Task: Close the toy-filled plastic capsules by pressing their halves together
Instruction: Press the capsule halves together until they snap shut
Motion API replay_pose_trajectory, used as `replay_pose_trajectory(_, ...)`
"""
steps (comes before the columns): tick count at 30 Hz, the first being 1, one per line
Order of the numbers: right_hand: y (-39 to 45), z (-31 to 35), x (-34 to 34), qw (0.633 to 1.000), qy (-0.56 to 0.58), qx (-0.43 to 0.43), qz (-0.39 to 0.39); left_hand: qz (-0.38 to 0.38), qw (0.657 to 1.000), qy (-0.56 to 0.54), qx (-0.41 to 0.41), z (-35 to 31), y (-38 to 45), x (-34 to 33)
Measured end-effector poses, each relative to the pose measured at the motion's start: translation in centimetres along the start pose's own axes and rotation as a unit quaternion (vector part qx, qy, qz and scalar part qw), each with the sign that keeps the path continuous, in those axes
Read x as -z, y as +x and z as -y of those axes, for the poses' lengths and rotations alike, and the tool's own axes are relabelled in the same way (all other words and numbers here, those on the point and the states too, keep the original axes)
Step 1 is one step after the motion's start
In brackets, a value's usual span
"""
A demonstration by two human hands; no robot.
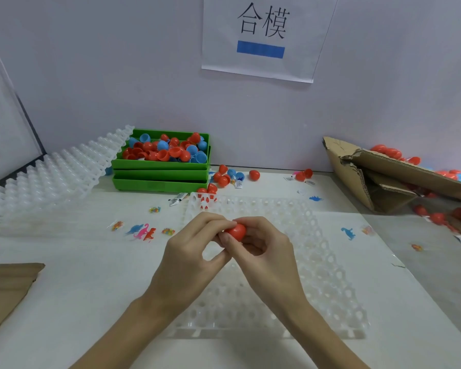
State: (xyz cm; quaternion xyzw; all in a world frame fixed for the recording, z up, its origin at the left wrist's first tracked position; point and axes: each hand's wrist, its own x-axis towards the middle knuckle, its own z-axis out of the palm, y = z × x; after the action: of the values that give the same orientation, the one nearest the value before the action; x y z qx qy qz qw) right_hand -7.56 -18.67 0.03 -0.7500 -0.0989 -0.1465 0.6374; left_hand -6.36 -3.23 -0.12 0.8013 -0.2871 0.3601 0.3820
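My left hand (194, 249) and right hand (261, 249) meet over the tray (317, 262) before me, a capsule (236, 231) between them. Behind left sit stacked bins (160, 179) of capsule halves (165, 150); a cardboard box (383, 177) lies far right.

The counter (77, 288) is white-topped; a white moulded tray (317, 251) lies flat at centre (two red capsules sit in its far corner); a second white tray (51, 179) leans at left against stacked green bins (160, 179); loose red and blue capsules (225, 177) lie beyond the flat tray; small dinosaur toys (144, 231) and sachets lie left of it; a torn cardboard box (383, 182) rests at right; a cardboard piece (6, 286) lies at the left edge.
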Motion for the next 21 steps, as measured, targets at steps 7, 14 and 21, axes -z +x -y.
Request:
replay_pose_trajectory(7,0.2,-0.2,0.3,0.999,-0.035,0.016,0.015,0.001,0.997,0.058,-0.052,0.2,-0.3,0.0)
replay_pose_trajectory(14,0.8,-0.4,0.8,0.996,-0.005,0.015,0.087,0.084,0.995,-0.025,0.044,0.5,0.2,0.4)
replay_pose_trajectory(21,1.4,0.6,2.0,0.943,0.242,-0.066,0.221,0.172,0.948,-0.216,0.158,0.7,0.7,1.3)
